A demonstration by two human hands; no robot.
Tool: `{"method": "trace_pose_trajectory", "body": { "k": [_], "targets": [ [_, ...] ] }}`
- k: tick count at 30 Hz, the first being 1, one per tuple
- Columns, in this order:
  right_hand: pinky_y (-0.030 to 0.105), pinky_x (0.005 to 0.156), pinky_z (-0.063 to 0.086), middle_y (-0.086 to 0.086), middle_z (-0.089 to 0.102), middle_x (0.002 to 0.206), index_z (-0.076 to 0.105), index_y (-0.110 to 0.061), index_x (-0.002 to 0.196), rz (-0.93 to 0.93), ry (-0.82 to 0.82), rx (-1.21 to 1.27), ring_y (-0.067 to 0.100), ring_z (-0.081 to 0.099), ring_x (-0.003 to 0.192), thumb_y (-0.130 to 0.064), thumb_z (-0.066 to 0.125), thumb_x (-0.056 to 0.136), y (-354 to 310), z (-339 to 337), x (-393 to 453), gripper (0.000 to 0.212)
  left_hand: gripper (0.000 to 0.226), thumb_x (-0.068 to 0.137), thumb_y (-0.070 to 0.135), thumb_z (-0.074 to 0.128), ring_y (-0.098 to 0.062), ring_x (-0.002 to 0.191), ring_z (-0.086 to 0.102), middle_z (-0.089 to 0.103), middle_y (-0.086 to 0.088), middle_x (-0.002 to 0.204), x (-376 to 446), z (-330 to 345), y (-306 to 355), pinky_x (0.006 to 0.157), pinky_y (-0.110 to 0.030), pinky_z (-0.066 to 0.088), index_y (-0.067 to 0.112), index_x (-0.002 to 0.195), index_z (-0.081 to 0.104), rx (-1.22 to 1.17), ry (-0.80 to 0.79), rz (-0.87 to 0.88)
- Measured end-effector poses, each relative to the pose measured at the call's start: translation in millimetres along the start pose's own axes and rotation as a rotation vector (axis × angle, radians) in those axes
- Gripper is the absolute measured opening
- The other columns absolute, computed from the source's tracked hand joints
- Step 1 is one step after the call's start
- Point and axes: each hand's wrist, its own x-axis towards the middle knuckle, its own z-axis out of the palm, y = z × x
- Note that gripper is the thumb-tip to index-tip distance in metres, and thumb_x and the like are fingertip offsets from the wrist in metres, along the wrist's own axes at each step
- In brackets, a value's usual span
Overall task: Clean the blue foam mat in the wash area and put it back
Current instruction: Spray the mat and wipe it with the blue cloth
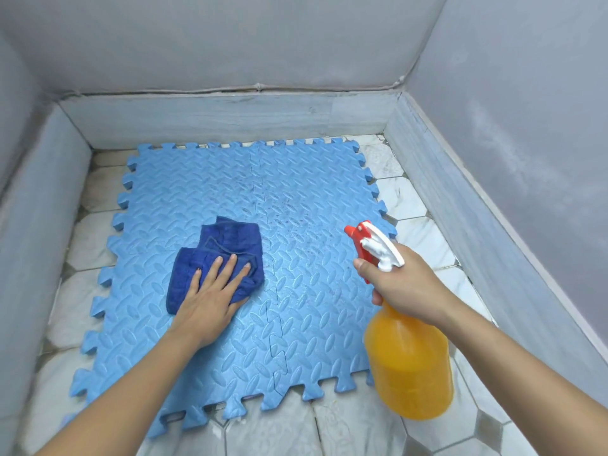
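Mat [296,199] under cloth [223,248], bottle [408,366] holding orange liquid

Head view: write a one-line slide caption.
Left hand presses a cloth on the mat; right hand aims a spray bottle.

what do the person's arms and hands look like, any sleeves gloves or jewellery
Both forearms are bare for their whole visible length; no sleeve edge shows. The left hand and right hand wear no gloves. No rings, bracelet or watch can be seen on either wrist or on the visible fingers. The nails look short and unpainted.
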Motion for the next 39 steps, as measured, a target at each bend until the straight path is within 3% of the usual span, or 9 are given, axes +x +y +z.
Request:
{"method": "trace_pose_trajectory", "body": {
  "k": [6, 11, 14, 18, 23, 27, 31, 36, 39],
  "targets": [
    [0.044, 0.072, 0.057, -0.001, 0.056, 0.076, 0.056, -0.017, 0.107, 0.012, -0.016, -0.005, 0.016, 0.069, 0.052, -0.035, 0.061, 0.091, 8, 1, -6, 0.024, 0.062, 0.098, 0.05, 0.025, -0.012, 0.144, -0.019, -0.018, 0.012, 0.157, -2, -6, 1, 0.117, -0.043, -0.007, 0.038, 0.149, -0.01, -0.064, -0.049, -0.017],
    [0.034, 0.06, 0.054, 0.005, 0.067, 0.081, 0.057, -0.023, 0.088, 0.063, 0.053, 0.033, 0.014, 0.064, 0.047, -0.026, 0.061, 0.092, 24, -8, -13, 0.006, 0.063, 0.099, 0.049, 0.025, -0.013, 0.145, -0.017, -0.017, 0.012, 0.158, -2, -6, 2, 0.118, -0.044, -0.006, 0.038, 0.149, -0.01, -0.086, -0.055, -0.021],
    [0.019, 0.052, 0.045, 0.005, 0.064, 0.075, 0.057, -0.026, 0.09, 0.08, 0.169, 0.056, 0.015, 0.066, 0.049, -0.029, 0.062, 0.092, 40, -26, -24, 0.006, 0.064, 0.098, 0.049, 0.026, -0.013, 0.146, -0.015, -0.015, 0.012, 0.158, -2, -5, 2, 0.118, -0.045, -0.003, 0.036, 0.148, -0.013, -0.098, -0.042, -0.034],
    [0.015, 0.045, 0.042, 0.009, 0.066, 0.073, 0.057, -0.015, 0.096, 0.135, 0.363, 0.079, 0.012, 0.064, 0.047, -0.031, 0.061, 0.092, 66, -57, -31, 0.017, 0.065, 0.099, 0.048, 0.025, -0.015, 0.146, -0.014, -0.014, 0.01, 0.159, -2, 0, 3, 0.117, -0.045, -0.003, 0.034, 0.146, -0.016, -0.071, -0.022, -0.051],
    [0.008, 0.045, 0.04, 0.004, 0.064, 0.089, 0.051, -0.02, 0.112, 0.088, 0.608, 0.107, 0.006, 0.065, 0.053, -0.031, 0.061, 0.093, 90, -84, -36, 0.024, 0.061, 0.099, 0.036, 0.035, -0.024, 0.148, 0.0, 0.004, 0.0, 0.161, 2, -1, 24, 0.117, -0.048, 0.005, 0.028, 0.152, 0.005, -0.073, 0.082, -0.092],
    [0.006, 0.053, 0.042, 0.002, 0.059, 0.102, 0.047, -0.022, 0.12, 0.004, 0.722, 0.148, 0.02, 0.069, 0.076, -0.03, 0.061, 0.094, 106, -85, -38, 0.03, 0.06, 0.1, 0.029, 0.037, -0.027, 0.148, 0.004, 0.006, -0.002, 0.161, 16, -10, 69, 0.118, -0.047, 0.008, 0.026, 0.153, 0.009, -0.146, 0.107, 0.01],
    [0.03, 0.071, 0.051, -0.018, 0.057, 0.092, 0.046, -0.029, 0.114, 0.026, 0.824, 0.227, 0.007, 0.069, 0.079, -0.035, 0.065, 0.09, 125, -87, -42, 0.032, 0.059, 0.101, 0.03, 0.038, -0.027, 0.148, 0.004, 0.006, -0.002, 0.161, 27, -18, 121, 0.118, -0.044, 0.011, 0.028, 0.152, 0.01, -0.228, 0.079, 0.174],
    [-0.001, 0.064, 0.037, -0.026, 0.052, 0.097, 0.039, -0.036, 0.112, 0.036, 0.803, 0.247, -0.026, 0.052, 0.076, -0.027, 0.073, 0.085, 127, -91, -49, 0.045, 0.06, 0.101, 0.039, 0.033, -0.025, 0.148, 0.004, 0.003, -0.002, 0.161, 27, -14, 157, 0.117, -0.042, 0.012, 0.03, 0.152, 0.003, -0.19, 0.038, 0.275],
    [-0.001, 0.067, 0.036, -0.027, 0.05, 0.095, 0.04, -0.034, 0.115, 0.064, 0.83, 0.273, -0.021, 0.053, 0.079, -0.029, 0.076, 0.082, 138, -94, -52, 0.049, 0.06, 0.101, 0.04, 0.031, -0.025, 0.148, 0.005, 0.003, -0.002, 0.161, 27, -8, 156, 0.117, -0.043, 0.012, 0.03, 0.152, 0.002, -0.184, 0.017, 0.262]
  ]
}}
